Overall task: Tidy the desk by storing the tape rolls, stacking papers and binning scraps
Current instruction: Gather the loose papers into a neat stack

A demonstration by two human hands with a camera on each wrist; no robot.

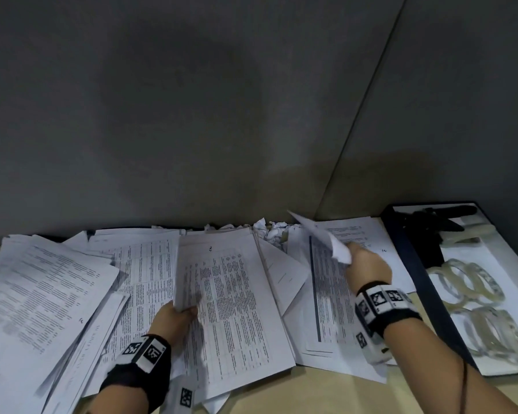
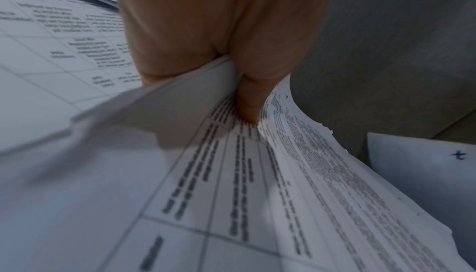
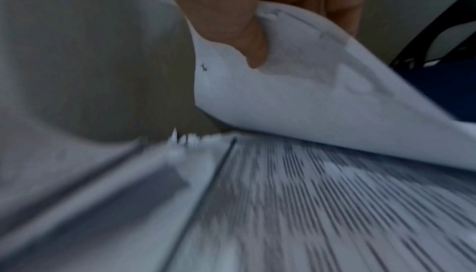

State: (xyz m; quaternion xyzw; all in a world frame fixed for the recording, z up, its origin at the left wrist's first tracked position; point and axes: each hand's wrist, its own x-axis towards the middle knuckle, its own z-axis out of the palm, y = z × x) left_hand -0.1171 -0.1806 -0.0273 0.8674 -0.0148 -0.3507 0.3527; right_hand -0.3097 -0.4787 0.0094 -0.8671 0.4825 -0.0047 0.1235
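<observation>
1. My left hand (image 1: 174, 319) pinches the near edge of a thick sheaf of white printed sheets (image 1: 231, 297); my right hand (image 1: 367, 268) pinches one curled white sheet (image 1: 326, 239), lifted off the printed pile under it.
2. Beyond my hands, crumpled white paper scraps (image 1: 274, 231) lie against the grey partition, not yet binned.
3. Right of my right hand, the clear tape rolls (image 1: 473, 283) already sit in the dark-rimmed tray (image 1: 413, 258): storing looks done, stacking is underway.
4. The left wrist view alone shows my thumb (image 2: 248, 101) pressed into the sheaf; only the head view shows the scattered printed papers (image 1: 42, 282) left of my grip.
</observation>
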